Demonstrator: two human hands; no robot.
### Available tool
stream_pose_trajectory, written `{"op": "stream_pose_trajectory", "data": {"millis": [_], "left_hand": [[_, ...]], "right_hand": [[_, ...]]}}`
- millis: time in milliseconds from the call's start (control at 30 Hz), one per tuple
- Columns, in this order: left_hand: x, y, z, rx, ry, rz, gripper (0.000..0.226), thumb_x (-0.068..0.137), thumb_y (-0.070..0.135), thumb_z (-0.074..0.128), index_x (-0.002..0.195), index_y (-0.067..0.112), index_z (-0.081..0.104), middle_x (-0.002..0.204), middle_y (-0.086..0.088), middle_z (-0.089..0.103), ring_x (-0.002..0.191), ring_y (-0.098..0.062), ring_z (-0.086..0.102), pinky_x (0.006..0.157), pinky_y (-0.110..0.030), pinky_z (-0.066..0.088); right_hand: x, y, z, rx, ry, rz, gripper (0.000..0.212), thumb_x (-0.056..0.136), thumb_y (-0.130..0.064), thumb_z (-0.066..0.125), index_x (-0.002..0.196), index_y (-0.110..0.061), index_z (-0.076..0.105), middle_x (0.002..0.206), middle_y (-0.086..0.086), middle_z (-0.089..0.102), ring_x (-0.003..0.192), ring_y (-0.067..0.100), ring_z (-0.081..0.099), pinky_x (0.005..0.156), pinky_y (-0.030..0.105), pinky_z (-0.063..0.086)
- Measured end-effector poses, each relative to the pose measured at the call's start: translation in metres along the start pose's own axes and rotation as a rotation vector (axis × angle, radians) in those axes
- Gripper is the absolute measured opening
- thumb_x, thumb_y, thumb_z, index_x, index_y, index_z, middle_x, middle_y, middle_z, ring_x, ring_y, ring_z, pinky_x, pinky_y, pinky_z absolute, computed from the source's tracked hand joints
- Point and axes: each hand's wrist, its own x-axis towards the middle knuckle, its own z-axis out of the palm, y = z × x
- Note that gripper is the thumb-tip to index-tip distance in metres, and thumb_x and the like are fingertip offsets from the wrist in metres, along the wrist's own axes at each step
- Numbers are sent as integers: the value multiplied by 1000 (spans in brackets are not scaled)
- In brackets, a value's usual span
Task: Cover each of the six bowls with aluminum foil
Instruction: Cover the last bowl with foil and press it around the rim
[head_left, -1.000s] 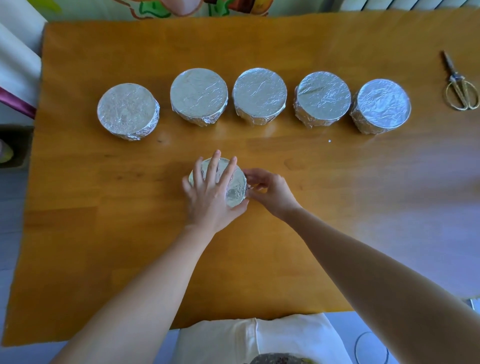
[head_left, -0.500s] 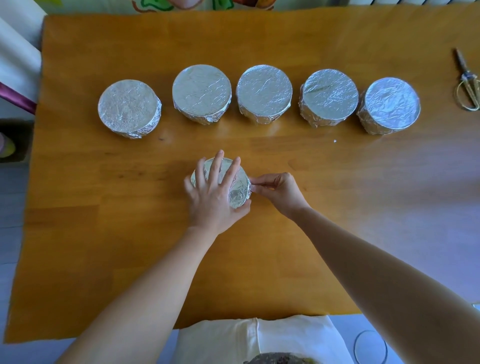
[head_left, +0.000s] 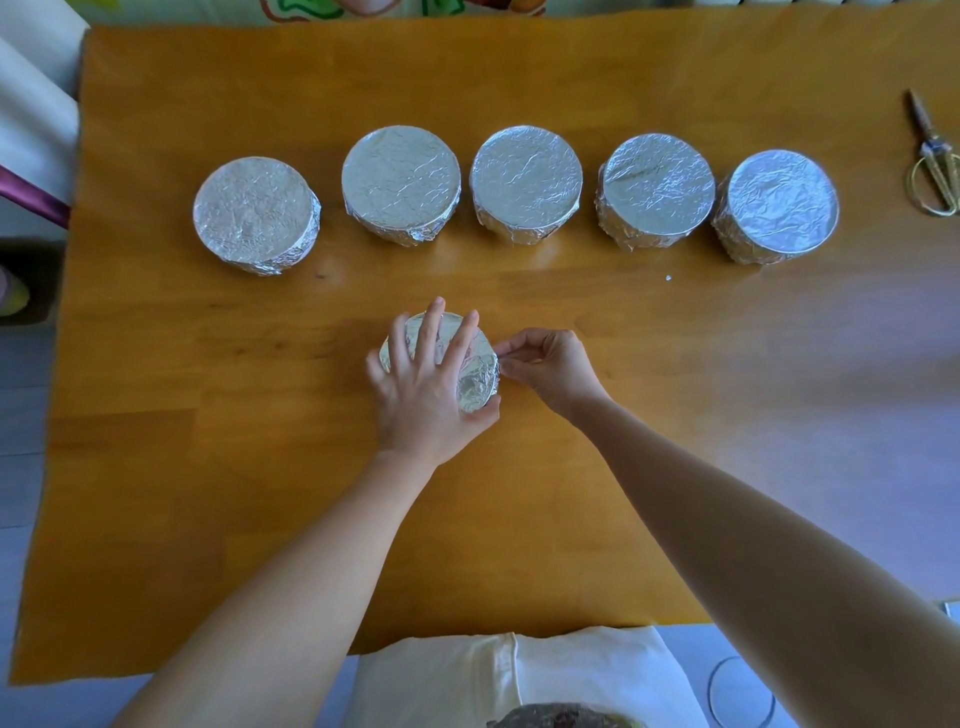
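Silver-wrapped small round bowl at the middle of the orange-brown wooden table. Presses flat on its top with the left hand, fingers straight and spread. Pinches the crinkled aluminum foil at its right rim with the right hand. Behind, a row of five foil-covered round bowls; gold-handled scissors far right.

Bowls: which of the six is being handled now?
The near bowl, alone in front of the row of five. The left hand lies flat on its foil top; the right hand pinches foil at its side.
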Motion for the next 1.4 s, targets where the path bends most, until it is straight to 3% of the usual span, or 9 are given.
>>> {"op": "stream_pose_trajectory", "data": {"millis": [167,333,500,667,833,967,1100,1233,1400], "left_hand": [[-1,1,0,7,-3,-17,92,74,75,37,156,39,19,164,-1,18,142,-38,27,98,-55,32],[0,1,0,11,1,-20,94,73,75,44,156,38,19,164,-2,19,142,-38,27,97,-54,32],[-1,2,0,-8,9,-29,96,70,71,54,155,38,24,163,-2,22,141,-38,28,97,-55,31],[0,4,0,-20,2,-43,93,70,73,48,154,39,26,163,-1,23,141,-38,28,97,-55,31],[0,5,0,-48,7,-57,91,71,74,38,154,38,26,163,-2,22,142,-39,27,97,-55,30],[-1,5,1,-58,21,-66,89,74,75,37,154,38,26,164,-2,21,142,-39,26,98,-55,30],[-1,6,0,-64,24,-59,88,75,76,34,155,37,26,164,-3,21,142,-38,26,99,-56,30],[-2,6,1,-68,38,-67,86,79,75,36,155,36,26,163,-4,22,141,-40,28,99,-55,30],[-1,7,3,-66,43,-71,85,81,77,36,155,36,25,164,-4,22,141,-39,28,97,-54,30]], "right_hand": [[1,-5,3,-19,40,56,11,80,-2,74,82,-13,76,72,-4,70,57,0,54,59,14,46],[-3,-9,14,14,143,115,13,77,-3,70,78,-13,78,69,2,73,59,5,63,53,20,49],[-13,-7,19,152,191,157,18,84,-12,62,81,-13,79,74,8,75,72,20,73,78,42,61],[-16,-1,26,211,197,170,31,82,-36,77,76,-6,77,76,12,75,78,28,73,82,47,58],[-25,-3,37,546,216,259,23,87,-24,73,82,-1,75,81,10,74,74,18,69,73,30,56],[-27,-5,43,608,258,286,20,86,-24,74,83,-4,75,79,6,74,73,16,69,70,25,55],[-26,-1,44,642,265,293,19,85,-24,74,79,-7,73,74,4,71,70,16,66,70,28,54],[-27,2,51,725,260,283,23,87,-24,72,86,-1,73,89,16,72,84,25,67,88,40,53],[-28,2,58,782,303,280,21,91,-22,67,83,-4,74,85,12,72,80,23,67,83,36,54]]}}
